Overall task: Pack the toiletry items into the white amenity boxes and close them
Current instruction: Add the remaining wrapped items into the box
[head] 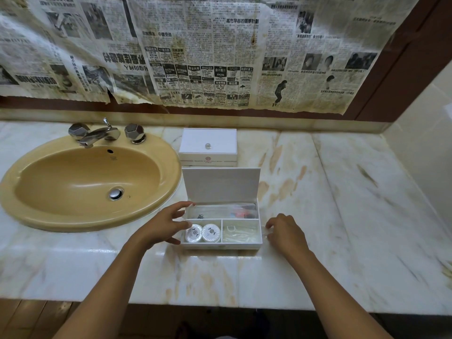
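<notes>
An open white amenity box (221,246) stands on the marble counter, its lid (221,183) raised upright at the back. Two round white wrapped items (202,232) fill its front left compartment. Clear-wrapped floss picks (241,233) lie in the front right one. Plastic-wrapped items (225,210) fill the long back compartment. My left hand (164,223) rests against the box's left side, fingers spread, thumb and fingertips touching the wall. My right hand (286,232) sits at the right side, fingers curled near the wall. A second white box (208,145), closed, with a small round knob, stands behind.
A tan oval sink (88,184) with a chrome tap (97,135) lies to the left, close to the boxes. Newspaper sheets (195,52) cover the wall above the counter. The marble counter (342,204) stretches to the right up to a side wall.
</notes>
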Motion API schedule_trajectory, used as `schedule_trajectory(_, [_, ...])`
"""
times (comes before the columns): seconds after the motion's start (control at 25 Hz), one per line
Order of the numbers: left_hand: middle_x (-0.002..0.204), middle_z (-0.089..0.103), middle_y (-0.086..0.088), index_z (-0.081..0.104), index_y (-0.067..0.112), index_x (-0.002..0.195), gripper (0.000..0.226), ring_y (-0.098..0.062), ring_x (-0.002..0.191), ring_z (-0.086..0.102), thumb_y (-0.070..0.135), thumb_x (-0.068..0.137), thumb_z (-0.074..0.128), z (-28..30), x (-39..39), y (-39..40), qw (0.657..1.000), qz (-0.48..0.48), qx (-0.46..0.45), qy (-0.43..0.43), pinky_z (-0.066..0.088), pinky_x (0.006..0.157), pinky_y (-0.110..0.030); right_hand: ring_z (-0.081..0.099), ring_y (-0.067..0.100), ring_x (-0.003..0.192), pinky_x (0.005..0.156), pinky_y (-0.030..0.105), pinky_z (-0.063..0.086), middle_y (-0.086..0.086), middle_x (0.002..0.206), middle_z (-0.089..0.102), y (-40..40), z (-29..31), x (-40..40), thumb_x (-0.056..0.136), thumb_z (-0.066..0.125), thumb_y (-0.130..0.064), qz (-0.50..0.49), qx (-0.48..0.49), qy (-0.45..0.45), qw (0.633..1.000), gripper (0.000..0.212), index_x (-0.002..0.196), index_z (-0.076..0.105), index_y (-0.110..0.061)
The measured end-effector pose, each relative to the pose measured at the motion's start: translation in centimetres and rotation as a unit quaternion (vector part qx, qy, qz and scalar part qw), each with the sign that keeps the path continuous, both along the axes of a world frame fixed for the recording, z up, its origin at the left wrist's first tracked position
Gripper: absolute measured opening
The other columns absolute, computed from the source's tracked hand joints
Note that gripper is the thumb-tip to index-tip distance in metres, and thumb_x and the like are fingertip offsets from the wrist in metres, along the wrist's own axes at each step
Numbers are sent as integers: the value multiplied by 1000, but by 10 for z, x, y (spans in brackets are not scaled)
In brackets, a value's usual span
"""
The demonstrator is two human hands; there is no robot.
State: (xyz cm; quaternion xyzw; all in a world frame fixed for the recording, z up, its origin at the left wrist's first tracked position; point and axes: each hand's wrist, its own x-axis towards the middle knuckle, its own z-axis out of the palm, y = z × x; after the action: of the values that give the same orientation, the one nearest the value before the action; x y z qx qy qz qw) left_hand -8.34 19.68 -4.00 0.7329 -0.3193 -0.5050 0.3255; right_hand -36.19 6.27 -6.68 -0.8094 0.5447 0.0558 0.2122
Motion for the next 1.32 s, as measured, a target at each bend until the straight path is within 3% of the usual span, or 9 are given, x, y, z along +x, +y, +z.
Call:
schedule_trajectory(0.2, [144, 49, -3, 53, 52, 119, 53, -17, 131, 47, 11, 89, 66, 1, 0, 0, 1000, -2, -1, 1, 61, 66, -35, 56, 20, 101, 76, 28, 45, 1, 106, 65, 0, 5, 0, 92, 47, -9, -15, -17, -23, 999, 30, 103, 73, -20])
schedule_trajectory(0.36, [143, 49, -3, 53, 49, 123, 53, -16, 131, 47, 11, 90, 66, -1, 1, 0, 1000, -2, -2, 1, 61, 67, -36, 60, 23, 84, 71, 30, 50, 4, 96, 68, 0, 15, 3, 93, 44, -11, -45, -30, -42, 998, 24, 98, 67, -16])
schedule_trajectory(0.48, [143, 49, -3, 54, 50, 123, 53, -16, 133, 46, 11, 89, 67, -3, 2, 0, 1000, 0, -3, 2, 62, 68, -37, 54, 22, 74, 64, 25, 40, 6, 97, 65, -1, 24, 7, 94, 42, -7, -56, -30, -39, 997, 21, 103, 61, -14])
schedule_trajectory(0.64, [141, 52, -1, 56, 54, 116, 52, -17, 134, 46, 12, 88, 68, -6, 4, 0, 1000, -3, -8, 13, 62, 67, -37, 52, 19, 76, 65, 23, 38, 5, 107, 64, -4, 25, 10, 88, 49, -3, -78, 7, -62, 995, 31, 110, 63, -20])
schedule_trajectory(0.76, [141, 53, -1, 55, 52, 120, 53, -17, 131, 49, 12, 88, 67, -8, 5, 0, 1000, -4, -4, 15, 61, 67, -37, 61, 20, 83, 69, 22, 41, 3, 103, 68, -5, 25, 8, 88, 62, -15, -79, 14, -77, 994, 19, 106, 68, -18])
schedule_trajectory(0.96, [143, 52, -2, 56, 52, 120, 52, -17, 134, 46, 13, 88, 68, -10, 6, 0, 1000, -2, -4, 17, 61, 65, -35, 60, 23, 75, 62, 27, 42, 4, 88, 68, -7, 34, 7, 93, 51, -14, -86, -23, -82, 993, 16, 89, 67, -17])
schedule_trajectory(1.16, [142, 52, -2, 55, 51, 121, 53, -18, 134, 47, 12, 88, 67, -11, 6, -1, 1000, -5, -3, 16, 61, 65, -36, 59, 19, 67, 55, 22, 42, 4, 79, 67, -5, 55, 17, 95, 51, -14, -83, -43, -200, 975, 14, 90, 64, -16])
schedule_trajectory(1.32, [143, 52, -2, 54, 50, 124, 53, -18, 134, 46, 12, 88, 68, -11, 7, 0, 1000, -5, -3, 14, 61, 66, -36, 61, 13, 70, 62, 21, 47, -3, 78, 67, 8, 73, 34, 87, 57, -11, -30, -26, -253, 967, 14, 93, 67, -18])
